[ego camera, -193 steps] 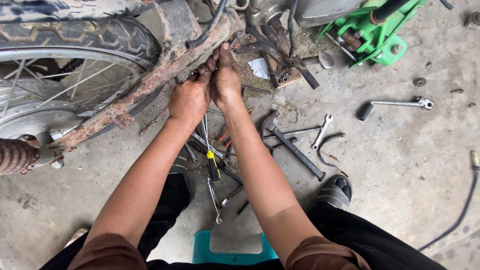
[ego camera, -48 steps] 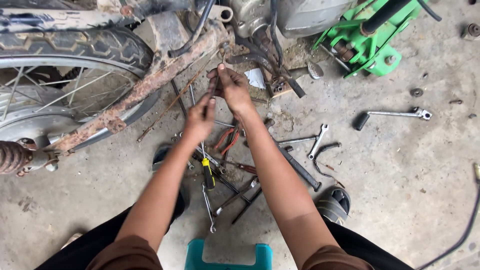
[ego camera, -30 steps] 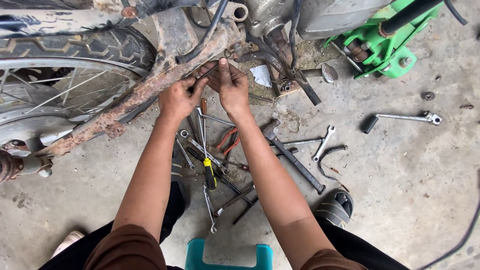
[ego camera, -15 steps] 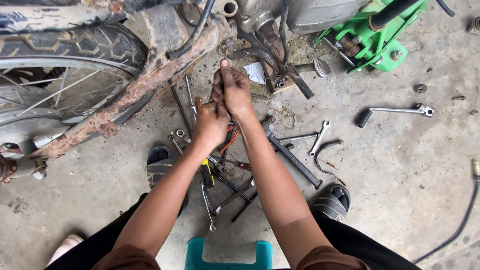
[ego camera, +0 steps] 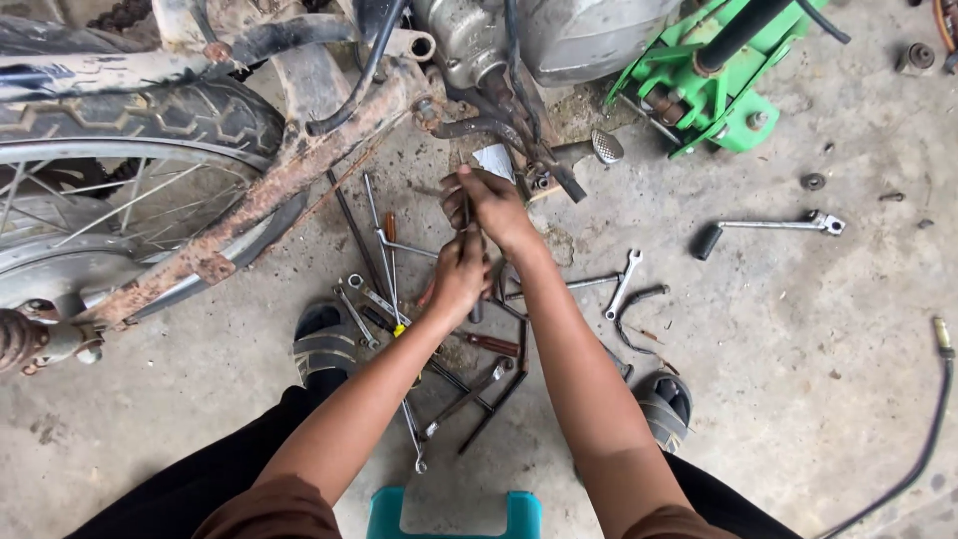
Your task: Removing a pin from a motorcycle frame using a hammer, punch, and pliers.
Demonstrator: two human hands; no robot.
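Concrete floor (ego camera: pixel 798 379) carries scattered wrenches; both hands, left hand (ego camera: pixel 459 279) and right hand (ego camera: pixel 491 205), have fingers wrapped around a slim dark metal tool (ego camera: pixel 475 309) (upright), below the rusty motorcycle frame (ego camera: pixel 289 180) at eleven o'clock.

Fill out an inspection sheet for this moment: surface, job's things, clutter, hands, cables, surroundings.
Surface: bare concrete floor, stained and gritty.
Job's things: thin dark tool gripped upright by both hands, below the rusty swingarm.
Clutter: wrenches and screwdrivers spread on the floor; kick lever lying apart.
Hands: left hand low on the tool, right hand above it.
Cables: hose along the right edge.
Surroundings: rear wheel, green stand, teal stool, sandals.
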